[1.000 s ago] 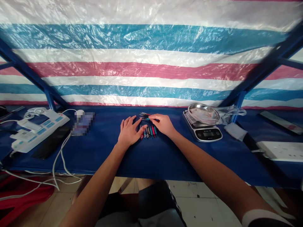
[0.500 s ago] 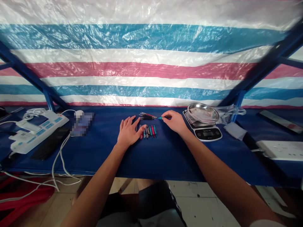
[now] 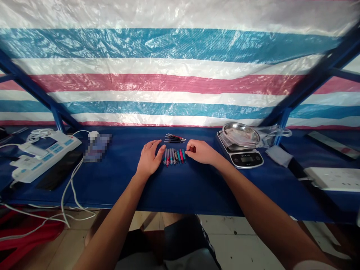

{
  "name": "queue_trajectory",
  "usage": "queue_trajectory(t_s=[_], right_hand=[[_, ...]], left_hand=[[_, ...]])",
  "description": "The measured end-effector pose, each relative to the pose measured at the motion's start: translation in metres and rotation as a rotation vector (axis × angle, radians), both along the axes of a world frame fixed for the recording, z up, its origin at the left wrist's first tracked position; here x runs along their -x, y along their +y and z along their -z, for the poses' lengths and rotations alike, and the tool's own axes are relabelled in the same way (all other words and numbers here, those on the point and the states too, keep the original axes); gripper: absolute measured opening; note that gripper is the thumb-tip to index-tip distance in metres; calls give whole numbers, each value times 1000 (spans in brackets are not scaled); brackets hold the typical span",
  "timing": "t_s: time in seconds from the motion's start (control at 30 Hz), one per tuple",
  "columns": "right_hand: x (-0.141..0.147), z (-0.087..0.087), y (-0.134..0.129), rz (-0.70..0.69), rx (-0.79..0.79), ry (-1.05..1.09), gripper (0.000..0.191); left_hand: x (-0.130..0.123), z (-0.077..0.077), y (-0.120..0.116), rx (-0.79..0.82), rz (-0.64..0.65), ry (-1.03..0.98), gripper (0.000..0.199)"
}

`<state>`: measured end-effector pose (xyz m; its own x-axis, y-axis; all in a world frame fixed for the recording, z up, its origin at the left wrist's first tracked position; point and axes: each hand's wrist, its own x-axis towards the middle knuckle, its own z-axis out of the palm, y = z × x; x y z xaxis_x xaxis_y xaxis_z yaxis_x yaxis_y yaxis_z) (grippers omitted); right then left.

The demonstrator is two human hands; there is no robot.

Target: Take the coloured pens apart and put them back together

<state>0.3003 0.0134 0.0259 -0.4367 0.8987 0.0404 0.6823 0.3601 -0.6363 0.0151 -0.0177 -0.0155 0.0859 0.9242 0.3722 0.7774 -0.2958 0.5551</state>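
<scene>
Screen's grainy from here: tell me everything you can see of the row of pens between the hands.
The row of pens lies flat on the blue table, side by side and slightly fanned, with the lower ends closer together. The barrels look like plastic, in red, teal, grey and brown shades; the exact count is too small to tell. The left hand and right hand sit at either end, and any contact cannot be told.

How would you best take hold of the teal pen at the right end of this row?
Probably pinch the teal pen mid-barrel, coming from the right with the right hand: it lies at the row's outer end, so that side is open, while its left side sits close to the red pen.
</scene>
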Motion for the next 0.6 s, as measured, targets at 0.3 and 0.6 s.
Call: queue_trajectory(t_s=[0.3,0.6], right_hand=[[1,16,8,161,-92,135,13],[10,23,5,126,-166,154,17]], left_hand=[[1,-8,-3,-18,-8,-107,46],[2,-4,-2,-36,-23,-134,39]])
